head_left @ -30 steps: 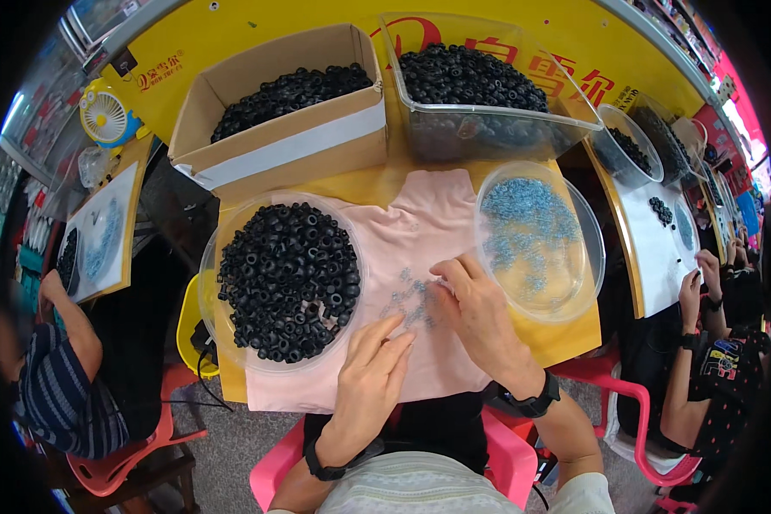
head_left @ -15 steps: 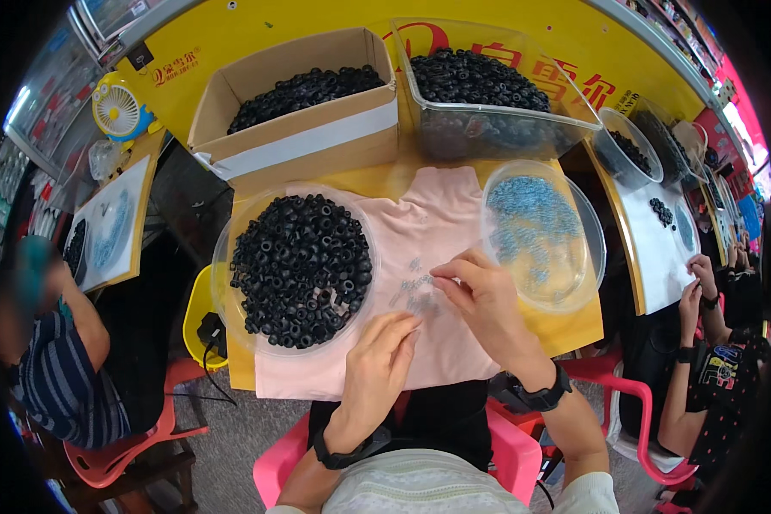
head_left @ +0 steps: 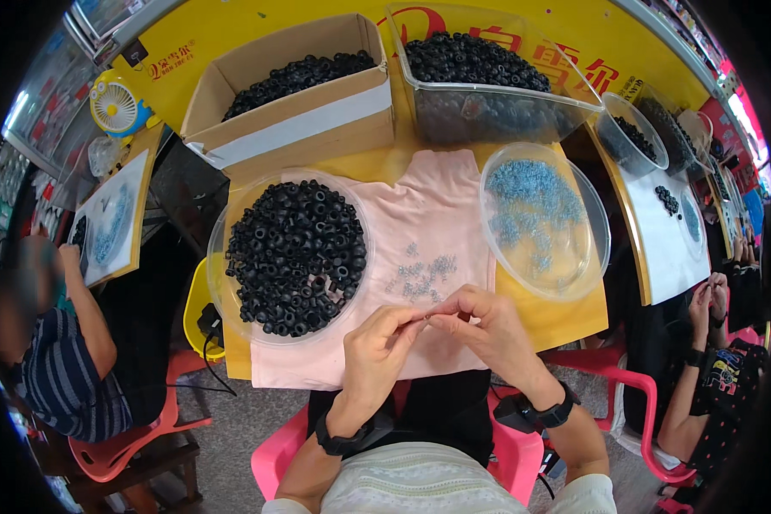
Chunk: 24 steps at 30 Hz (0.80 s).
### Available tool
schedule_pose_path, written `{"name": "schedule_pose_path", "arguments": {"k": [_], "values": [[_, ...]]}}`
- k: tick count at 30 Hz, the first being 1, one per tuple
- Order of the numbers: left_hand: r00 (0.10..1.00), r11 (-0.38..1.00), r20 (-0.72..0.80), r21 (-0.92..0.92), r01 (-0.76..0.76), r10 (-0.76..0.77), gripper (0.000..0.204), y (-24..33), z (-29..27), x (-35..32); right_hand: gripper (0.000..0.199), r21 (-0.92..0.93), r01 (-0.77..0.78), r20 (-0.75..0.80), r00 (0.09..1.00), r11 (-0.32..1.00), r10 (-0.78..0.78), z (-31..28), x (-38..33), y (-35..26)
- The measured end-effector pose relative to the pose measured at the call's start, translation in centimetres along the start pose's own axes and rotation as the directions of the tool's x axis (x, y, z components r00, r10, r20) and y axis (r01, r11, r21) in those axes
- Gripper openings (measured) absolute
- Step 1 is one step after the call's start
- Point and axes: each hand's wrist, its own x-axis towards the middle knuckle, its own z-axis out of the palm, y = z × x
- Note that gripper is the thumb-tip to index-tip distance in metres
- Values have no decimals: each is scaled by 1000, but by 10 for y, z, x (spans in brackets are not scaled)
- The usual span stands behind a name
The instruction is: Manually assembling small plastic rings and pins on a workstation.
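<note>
nearest is a pink chair (head_left: 516,484), with the person sitting in it. both wrists have black bands (head_left: 565,404). the left hand (head_left: 370,349) and the right hand (head_left: 495,332) meet at the near edge of a pink shirt (head_left: 295,370). on each hand the thumb and first finger are closed, pinching a tiny thing (head_left: 427,317) between the two hands. it is too small to tell what it is. just past the fingers, little clear bits (head_left: 424,279) lie loose on the shirt. to the left, a round tub (head_left: 218,287) full of black rings (head_left: 295,248) sits partly on the shirt. to the right, a clear bowl (head_left: 570,274) holds little blue bits (head_left: 535,193) on the yellow table (head_left: 587,319). farther away, a brown box (head_left: 304,133) stands on the left and a clear bin (head_left: 488,124) on the right, both with more black rings. far left, there is a yellow and blue fan (head_left: 116,107).
</note>
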Motion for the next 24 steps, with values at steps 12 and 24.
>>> {"name": "schedule_pose_path", "arguments": {"k": [12, 24], "values": [[992, 980, 25, 156, -127, 125, 15, 5, -6, -13, 10, 122, -47, -51, 997, 991, 54, 9, -11, 7], [980, 778, -176, 627, 38, 94, 19, 14, -105, 20, 8, 172, -80, -137, 985, 982, 104, 16, -12, 29]]}}
